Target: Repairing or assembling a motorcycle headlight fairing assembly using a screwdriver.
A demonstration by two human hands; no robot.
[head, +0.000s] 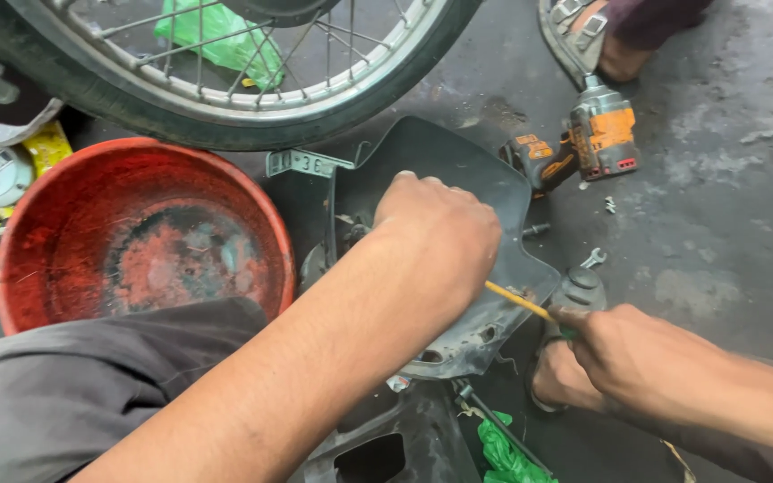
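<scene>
A dark grey plastic motorcycle panel [458,170] lies on the stained concrete floor. My left hand [436,228] is closed in a fist on the panel's middle and presses it down; what its fingers grip is hidden. My right hand [624,344] holds a thin yellow-shafted tool [516,301] like a screwdriver. The tool's tip points left, under my left hand at the panel's lower edge. A small grey cylindrical part [579,288] stands just above my right hand.
A red, worn plastic basin [252,210] sits left. A spoked wheel with tyre [225,125] spans the top. An orange and black cordless impact driver [583,143] lies upper right, near another person's sandalled foot [615,40]. Small screws [610,204], a spanner [592,259], green plastic bag [503,452].
</scene>
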